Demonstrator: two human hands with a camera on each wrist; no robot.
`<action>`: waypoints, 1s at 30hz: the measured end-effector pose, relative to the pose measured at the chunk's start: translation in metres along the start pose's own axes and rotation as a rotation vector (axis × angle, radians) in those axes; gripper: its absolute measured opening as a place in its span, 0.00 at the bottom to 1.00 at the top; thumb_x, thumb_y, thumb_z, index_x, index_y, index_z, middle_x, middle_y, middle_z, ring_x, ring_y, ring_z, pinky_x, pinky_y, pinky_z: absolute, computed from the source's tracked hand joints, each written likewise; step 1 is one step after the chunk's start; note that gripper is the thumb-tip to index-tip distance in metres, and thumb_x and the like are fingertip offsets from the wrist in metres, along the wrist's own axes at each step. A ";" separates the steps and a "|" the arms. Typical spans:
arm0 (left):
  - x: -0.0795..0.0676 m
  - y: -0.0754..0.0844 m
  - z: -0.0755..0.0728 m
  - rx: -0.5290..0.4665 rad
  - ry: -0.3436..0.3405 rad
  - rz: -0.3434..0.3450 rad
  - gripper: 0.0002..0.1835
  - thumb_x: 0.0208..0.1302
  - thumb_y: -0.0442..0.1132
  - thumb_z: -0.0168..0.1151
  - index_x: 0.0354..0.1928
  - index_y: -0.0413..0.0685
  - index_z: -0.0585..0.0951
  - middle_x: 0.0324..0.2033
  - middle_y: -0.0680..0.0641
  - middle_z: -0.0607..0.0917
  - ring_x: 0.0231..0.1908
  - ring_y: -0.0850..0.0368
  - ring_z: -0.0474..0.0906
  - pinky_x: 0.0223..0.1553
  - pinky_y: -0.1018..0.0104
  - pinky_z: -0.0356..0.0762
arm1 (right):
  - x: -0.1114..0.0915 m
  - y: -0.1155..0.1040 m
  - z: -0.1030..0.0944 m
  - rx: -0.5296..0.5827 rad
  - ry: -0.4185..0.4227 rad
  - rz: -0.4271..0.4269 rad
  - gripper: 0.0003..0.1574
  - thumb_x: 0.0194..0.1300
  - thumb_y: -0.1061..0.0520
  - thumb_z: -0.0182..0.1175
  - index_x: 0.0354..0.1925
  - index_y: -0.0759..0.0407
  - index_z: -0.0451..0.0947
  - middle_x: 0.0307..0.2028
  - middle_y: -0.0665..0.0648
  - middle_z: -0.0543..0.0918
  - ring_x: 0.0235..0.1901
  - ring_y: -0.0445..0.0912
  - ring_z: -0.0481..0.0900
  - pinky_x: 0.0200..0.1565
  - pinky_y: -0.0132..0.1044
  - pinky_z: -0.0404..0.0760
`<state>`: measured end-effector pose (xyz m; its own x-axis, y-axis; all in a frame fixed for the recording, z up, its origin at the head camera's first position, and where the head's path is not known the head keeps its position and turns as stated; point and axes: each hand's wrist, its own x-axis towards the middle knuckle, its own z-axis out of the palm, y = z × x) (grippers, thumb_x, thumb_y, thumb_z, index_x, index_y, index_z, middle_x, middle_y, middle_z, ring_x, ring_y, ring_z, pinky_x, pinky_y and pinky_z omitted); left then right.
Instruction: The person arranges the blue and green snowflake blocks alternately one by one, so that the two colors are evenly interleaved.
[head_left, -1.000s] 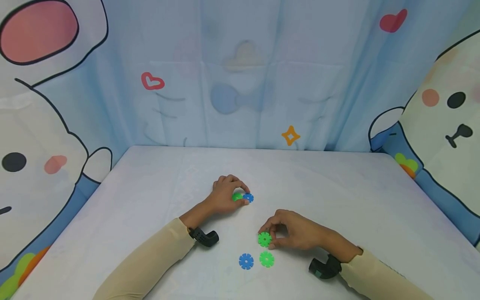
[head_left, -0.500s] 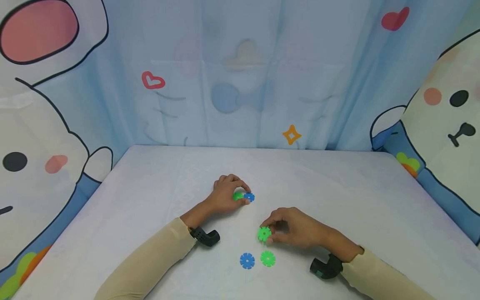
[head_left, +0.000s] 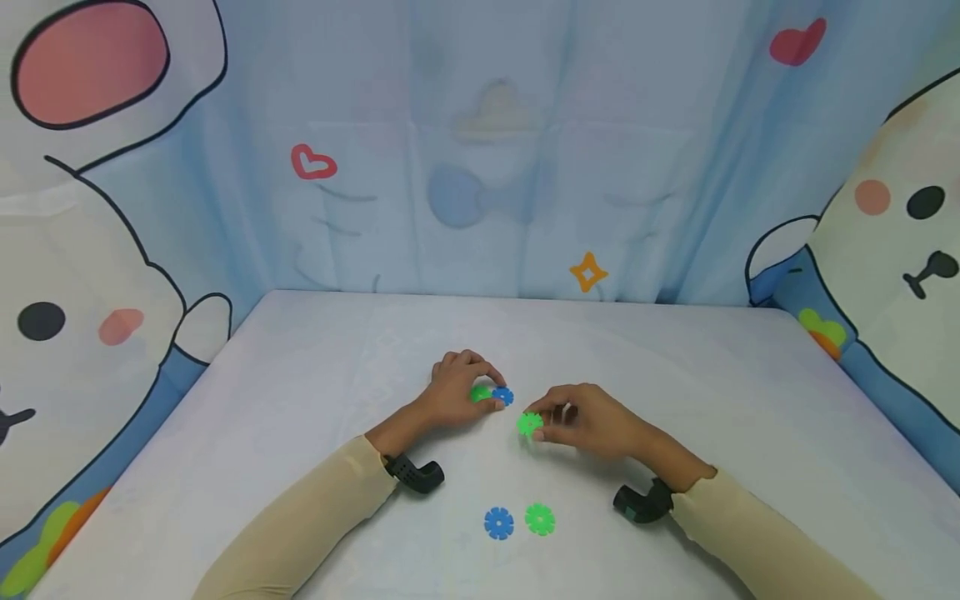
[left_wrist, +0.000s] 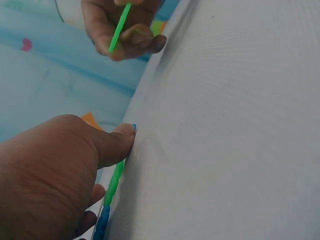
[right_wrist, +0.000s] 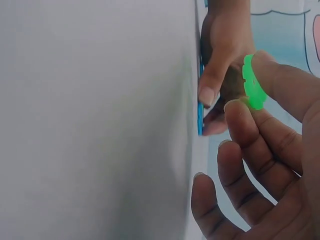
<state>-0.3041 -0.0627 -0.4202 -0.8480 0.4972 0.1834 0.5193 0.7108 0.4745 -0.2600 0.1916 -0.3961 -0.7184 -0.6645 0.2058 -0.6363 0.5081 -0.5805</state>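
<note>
My left hand (head_left: pixel 453 390) pinches a blue notched disc (head_left: pixel 503 396) between thumb and finger, low at the white cloth. A green disc (head_left: pixel 480 392) adjoins it under the palm, and in the left wrist view another blue piece (left_wrist: pixel 101 222) continues the row. To the right, my right hand (head_left: pixel 600 421) pinches a separate green notched disc (head_left: pixel 529 424) by its edge. The right wrist view shows this disc tilted between thumb and fingertips, raised off the cloth. A short gap separates it from the blue disc.
Closer to me, a loose blue disc (head_left: pixel 498 523) and a loose green disc (head_left: pixel 540 519) lie side by side on the white-covered table (head_left: pixel 675 350). Behind the table hangs a light blue printed curtain (head_left: pixel 480 208). Each wrist wears a black camera mount.
My right hand has carried its green disc away from the two loose discs and up toward the left hand's row. The left hand stays in place with its pieces.
</note>
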 end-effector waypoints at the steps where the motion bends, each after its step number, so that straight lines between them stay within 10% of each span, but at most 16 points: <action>1: 0.000 0.000 0.000 -0.005 0.000 0.000 0.14 0.63 0.53 0.66 0.49 0.63 0.83 0.56 0.46 0.75 0.59 0.44 0.64 0.60 0.42 0.60 | 0.003 0.002 -0.001 0.002 0.003 0.017 0.19 0.62 0.43 0.67 0.48 0.49 0.85 0.29 0.40 0.81 0.29 0.36 0.75 0.37 0.31 0.78; 15: 0.001 0.001 0.003 0.004 -0.007 -0.010 0.14 0.64 0.53 0.66 0.49 0.63 0.83 0.56 0.46 0.75 0.59 0.45 0.64 0.60 0.43 0.61 | 0.038 0.024 -0.006 -0.041 0.057 0.219 0.21 0.62 0.46 0.68 0.48 0.57 0.85 0.32 0.48 0.82 0.34 0.42 0.77 0.34 0.33 0.77; 30: 0.001 -0.001 0.002 0.008 0.001 -0.015 0.14 0.63 0.54 0.66 0.49 0.65 0.83 0.56 0.47 0.74 0.60 0.45 0.64 0.61 0.43 0.59 | 0.037 0.029 0.002 -0.156 0.065 0.224 0.23 0.59 0.49 0.71 0.51 0.58 0.85 0.27 0.46 0.79 0.27 0.40 0.69 0.29 0.31 0.70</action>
<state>-0.3053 -0.0615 -0.4221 -0.8560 0.4857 0.1773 0.5072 0.7221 0.4704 -0.3047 0.1812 -0.4068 -0.8592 -0.4924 0.1388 -0.4918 0.7200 -0.4897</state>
